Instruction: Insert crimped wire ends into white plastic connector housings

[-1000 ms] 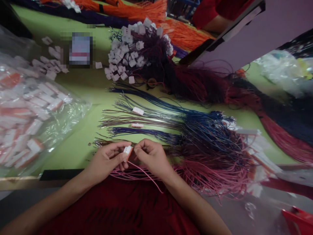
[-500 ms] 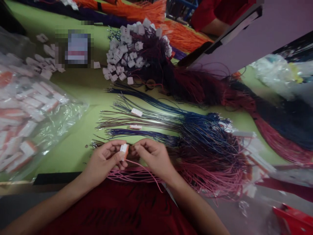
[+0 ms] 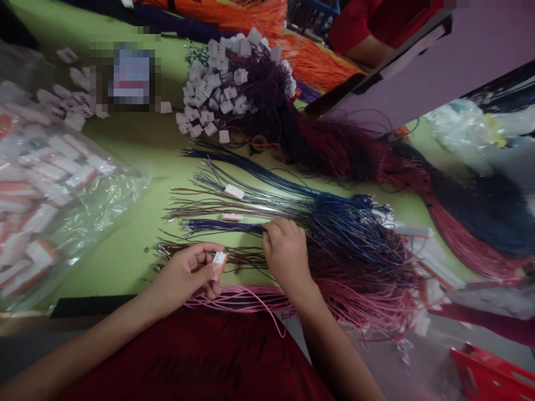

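My left hand [image 3: 188,273] pinches a small white and orange connector [image 3: 218,263] near the table's front edge; a pink wire [image 3: 259,298] trails from it toward my red shirt. My right hand [image 3: 288,253] lies knuckles up on the dark blue wire bundle [image 3: 225,225], fingers curled at the wires; what they hold is hidden. Below both hands lies a pink wire bundle [image 3: 334,301]. Brown wires [image 3: 200,211] and more blue wires [image 3: 251,178] fan out just beyond, with two loose connectors [image 3: 234,191] [image 3: 232,216] lying on them.
A clear plastic bag of white and orange connectors [image 3: 54,189] fills the left side. A heap of wired white connectors [image 3: 225,83] sits further back, with orange wires [image 3: 251,16] behind. Red and black wire hanks [image 3: 460,223] run right. Another person's arm [image 3: 368,44] is at the far edge.
My right hand has left the connector and moved up and to the right onto the dark blue wires. The left hand still holds the connector, with the pink wire now hanging from it.
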A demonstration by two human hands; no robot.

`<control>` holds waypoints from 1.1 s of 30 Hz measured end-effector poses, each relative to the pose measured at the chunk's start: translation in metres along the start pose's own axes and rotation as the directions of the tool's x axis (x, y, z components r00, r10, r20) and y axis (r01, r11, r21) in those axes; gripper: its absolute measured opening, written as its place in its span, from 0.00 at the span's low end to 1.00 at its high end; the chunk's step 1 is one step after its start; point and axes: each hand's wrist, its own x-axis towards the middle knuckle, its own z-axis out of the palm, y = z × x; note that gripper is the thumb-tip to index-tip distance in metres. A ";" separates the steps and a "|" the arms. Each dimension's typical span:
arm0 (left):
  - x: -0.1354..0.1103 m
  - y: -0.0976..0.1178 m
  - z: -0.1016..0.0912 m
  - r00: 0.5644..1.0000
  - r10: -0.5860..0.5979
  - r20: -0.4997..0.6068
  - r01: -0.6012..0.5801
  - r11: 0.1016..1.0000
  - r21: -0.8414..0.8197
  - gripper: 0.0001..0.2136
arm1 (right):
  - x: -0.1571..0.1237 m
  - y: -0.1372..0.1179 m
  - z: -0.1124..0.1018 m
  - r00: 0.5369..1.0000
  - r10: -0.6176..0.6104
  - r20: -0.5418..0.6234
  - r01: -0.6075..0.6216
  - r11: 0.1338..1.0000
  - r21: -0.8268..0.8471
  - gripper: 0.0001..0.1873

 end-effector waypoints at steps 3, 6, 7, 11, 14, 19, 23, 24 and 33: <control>0.001 -0.002 -0.001 1.000 0.003 0.010 -0.003 1.000 -0.007 0.26 | 0.002 0.001 0.004 1.000 -0.001 0.024 0.002 0.999 -0.046 0.08; 0.002 -0.005 -0.003 1.000 0.009 0.013 -0.009 1.000 -0.019 0.32 | -0.003 0.007 0.002 0.997 0.066 -0.034 -0.063 0.995 0.076 0.08; 0.003 -0.006 -0.004 1.000 0.008 0.014 -0.007 1.000 -0.023 0.33 | -0.005 0.010 -0.002 0.993 0.099 -0.063 -0.088 0.984 0.154 0.07; 0.005 -0.007 -0.003 1.000 -0.002 0.006 0.002 0.999 -0.043 0.35 | -0.015 0.014 -0.033 0.979 0.187 -0.078 -0.113 0.824 0.555 0.03; 0.004 -0.004 0.000 0.999 -0.030 0.019 0.031 0.999 -0.040 0.35 | -0.015 -0.003 -0.058 0.999 0.052 0.015 -0.045 0.636 0.770 0.02; 0.002 0.002 0.000 0.998 0.056 -0.035 -0.057 0.998 -0.036 0.26 | -0.001 -0.047 -0.053 0.921 -0.247 0.300 -0.225 0.291 0.930 0.04; 0.003 0.004 -0.006 0.987 0.097 -0.127 -0.106 0.992 -0.070 0.18 | 0.008 -0.048 -0.025 0.958 0.077 0.278 -0.283 0.428 0.858 0.05; 0.004 0.004 -0.007 0.986 0.099 -0.134 -0.111 0.990 -0.087 0.18 | 0.008 -0.046 -0.020 0.965 0.103 0.242 -0.261 0.489 0.833 0.05; 0.010 0.005 -0.009 0.991 0.055 -0.119 -0.074 0.984 -0.161 0.16 | 0.005 -0.044 -0.018 0.996 0.036 0.076 -0.079 0.701 0.708 0.06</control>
